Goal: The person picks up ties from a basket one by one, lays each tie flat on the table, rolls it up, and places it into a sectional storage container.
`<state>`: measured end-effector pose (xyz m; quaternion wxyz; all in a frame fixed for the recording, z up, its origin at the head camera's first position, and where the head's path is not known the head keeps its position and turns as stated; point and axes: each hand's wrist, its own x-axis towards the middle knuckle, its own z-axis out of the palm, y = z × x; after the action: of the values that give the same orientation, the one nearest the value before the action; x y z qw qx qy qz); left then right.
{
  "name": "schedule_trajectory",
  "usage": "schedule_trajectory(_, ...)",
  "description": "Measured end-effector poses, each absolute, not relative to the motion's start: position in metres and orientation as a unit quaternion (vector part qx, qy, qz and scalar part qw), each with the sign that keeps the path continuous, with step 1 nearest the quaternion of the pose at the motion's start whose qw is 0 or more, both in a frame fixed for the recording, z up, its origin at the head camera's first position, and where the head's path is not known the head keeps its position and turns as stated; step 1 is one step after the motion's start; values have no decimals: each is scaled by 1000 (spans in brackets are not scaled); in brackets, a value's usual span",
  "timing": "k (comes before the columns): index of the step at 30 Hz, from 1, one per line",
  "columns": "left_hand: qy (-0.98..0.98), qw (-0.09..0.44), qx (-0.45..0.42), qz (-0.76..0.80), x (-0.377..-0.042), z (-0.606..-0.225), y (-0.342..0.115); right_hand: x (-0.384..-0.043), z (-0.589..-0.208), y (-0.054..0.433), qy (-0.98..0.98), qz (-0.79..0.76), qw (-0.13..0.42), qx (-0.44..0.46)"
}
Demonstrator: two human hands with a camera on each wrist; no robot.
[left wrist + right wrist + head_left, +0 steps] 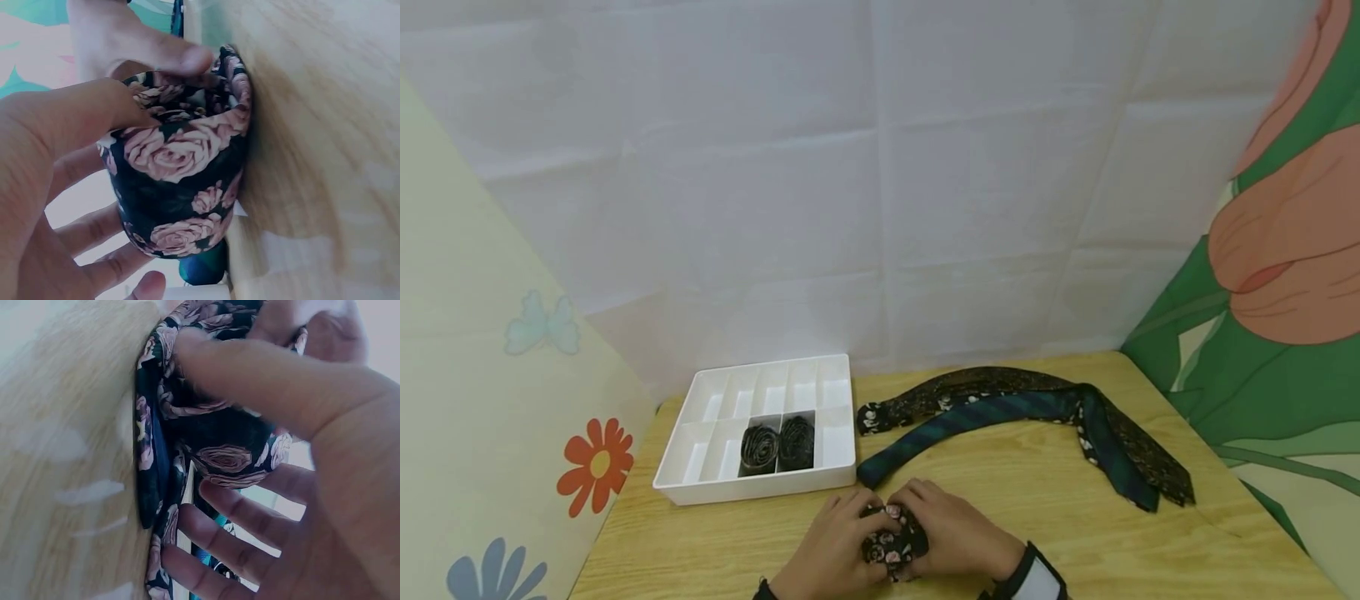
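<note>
Near the front edge of the table, both hands hold a rolled black necktie with pink roses (pixel 892 546). My left hand (pixel 835 546) grips the roll from the left; in the left wrist view its thumb reaches into the top of the coil (pixel 178 156), with the fingers around the far side. From the right, my right hand (pixel 958 533) holds the same roll. In the right wrist view, the right thumb presses over the coil's upper edge and the fingers lie along its side. A loose flap of the floral necktie (pixel 147 444) stands against the tabletop there.
A white divided tray (pixel 760 493) stands back left, with two dark rolled neckties (pixel 760 448) in adjoining front-row compartments. Right of it, a green striped necktie (pixel 955 422) lies across a dark brown patterned one (pixel 1000 379), with floral fabric partly showing beneath. A white sheet (pixel 880 183) hangs behind.
</note>
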<state>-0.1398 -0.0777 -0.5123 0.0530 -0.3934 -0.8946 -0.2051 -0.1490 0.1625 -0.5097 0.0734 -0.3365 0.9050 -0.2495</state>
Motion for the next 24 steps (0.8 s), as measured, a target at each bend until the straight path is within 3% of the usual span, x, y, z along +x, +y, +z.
schedule_trajectory(8, -895, 44, -390, -213, -141, -512, -77, -150, -510, 168, 896, -252, 76, -358)
schedule_trajectory(17, -897, 27, -385, -216, -142, -511, -80, -153, -507, 174, 885, -265, 127, -362)
schedule_trajectory(24, -901, 11, -384, -201, -142, -513, -76, -151, -508, 167, 891, -257, 101, -360)
